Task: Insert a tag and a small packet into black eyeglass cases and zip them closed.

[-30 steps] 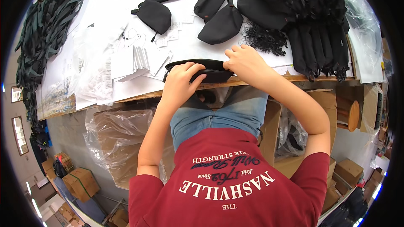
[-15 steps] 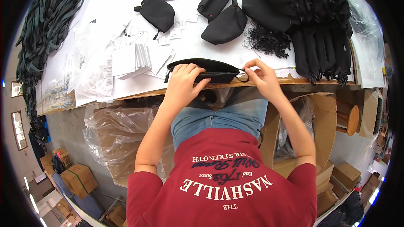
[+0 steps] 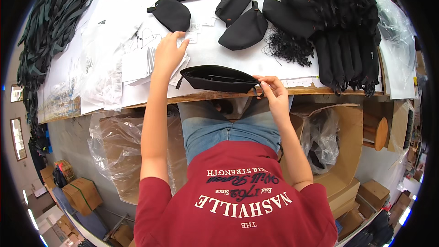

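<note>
A black zip pouch lies at the table's front edge with its mouth open toward me. My right hand pinches its right end, by the small loop there. My left hand is stretched out over the table, thumb apart from the fingers. Its fingertips are over small white printed labels, just below another black pouch; nothing shows in its grasp. Beside that forearm stands a fanned stack of white cards.
More black pouches lie farther back, with a large heap of them at the right. A tangle of black cords sits beside the heap. Dark straps hang over the left edge. Below the table are plastic-lined cardboard boxes.
My left hand has let go of the pouch and moved forward and left to the small labels. My right hand stays at the pouch's right end.
</note>
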The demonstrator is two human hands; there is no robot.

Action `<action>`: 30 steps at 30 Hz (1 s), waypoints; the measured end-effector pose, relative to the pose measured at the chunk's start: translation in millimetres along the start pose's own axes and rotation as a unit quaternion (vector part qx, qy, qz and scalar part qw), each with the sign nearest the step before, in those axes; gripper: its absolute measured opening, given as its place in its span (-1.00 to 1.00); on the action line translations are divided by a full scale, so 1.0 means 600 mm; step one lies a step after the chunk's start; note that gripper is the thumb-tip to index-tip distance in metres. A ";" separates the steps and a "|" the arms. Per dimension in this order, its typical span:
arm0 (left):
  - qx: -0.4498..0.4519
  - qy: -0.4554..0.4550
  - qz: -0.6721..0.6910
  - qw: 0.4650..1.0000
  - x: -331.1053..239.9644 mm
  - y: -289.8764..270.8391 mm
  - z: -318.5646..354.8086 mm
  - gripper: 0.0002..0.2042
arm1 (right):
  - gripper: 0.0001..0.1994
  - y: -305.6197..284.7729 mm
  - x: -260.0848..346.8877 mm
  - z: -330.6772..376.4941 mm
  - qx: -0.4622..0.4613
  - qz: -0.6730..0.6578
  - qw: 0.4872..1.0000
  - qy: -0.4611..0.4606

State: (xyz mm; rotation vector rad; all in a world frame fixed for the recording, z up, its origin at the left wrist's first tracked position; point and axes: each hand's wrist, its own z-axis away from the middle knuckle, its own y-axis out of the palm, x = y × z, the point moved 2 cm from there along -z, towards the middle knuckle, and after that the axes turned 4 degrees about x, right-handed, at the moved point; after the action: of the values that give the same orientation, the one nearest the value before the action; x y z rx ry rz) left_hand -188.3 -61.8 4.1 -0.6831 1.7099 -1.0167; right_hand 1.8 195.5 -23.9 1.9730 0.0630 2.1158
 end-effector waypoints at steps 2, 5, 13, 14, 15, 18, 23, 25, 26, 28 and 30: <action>0.059 -0.043 -0.062 0.995 0.004 0.013 -0.031 -0.70 | -0.91 0.004 -0.005 0.001 -0.003 0.002 1.000 -0.008; 0.125 -0.086 -0.155 0.976 0.018 0.036 -0.045 -0.67 | -0.91 0.013 -0.012 0.006 -0.015 -0.050 0.998 -0.017; 0.067 -0.039 -0.083 0.994 0.041 0.029 -0.046 -0.76 | -0.90 0.017 -0.008 0.007 -0.006 -0.019 0.999 -0.034; 0.028 -0.035 -0.070 0.997 0.043 0.024 -0.045 -0.78 | -0.90 0.018 -0.008 0.007 -0.009 -0.027 0.999 -0.020; 0.025 -0.038 -0.071 0.996 0.047 0.020 -0.041 -0.78 | -0.90 0.022 -0.008 0.005 -0.004 -0.027 0.999 -0.020; -0.053 -0.018 0.057 0.997 -0.008 -0.001 -0.029 -0.86 | -0.90 0.017 -0.015 0.002 -0.007 -0.050 0.999 -0.020; 0.030 0.075 0.373 0.924 -0.122 -0.046 0.080 -0.91 | -0.90 0.023 -0.011 0.001 -0.014 -0.058 0.998 -0.008; 0.061 0.105 0.332 0.935 -0.138 -0.033 0.111 -0.90 | -0.90 0.024 -0.008 0.001 -0.013 -0.058 0.998 -0.007; 0.077 0.109 0.262 0.956 -0.144 -0.032 0.119 -0.87 | -0.90 0.024 -0.008 0.001 -0.015 -0.058 0.998 -0.007; 0.055 0.168 0.192 0.965 -0.144 -0.023 0.130 -0.82 | -0.90 0.021 -0.011 0.001 -0.015 -0.053 0.998 -0.009; 0.045 0.171 0.172 0.969 -0.143 -0.020 0.140 -0.80 | -0.90 0.019 -0.012 0.002 -0.018 -0.049 0.999 -0.010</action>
State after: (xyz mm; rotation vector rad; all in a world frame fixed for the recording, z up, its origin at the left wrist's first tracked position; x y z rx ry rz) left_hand -79.8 -23.9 41.2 -0.1439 1.9790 -0.9936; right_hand 1.6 183.0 -28.5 1.9306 0.1133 2.0212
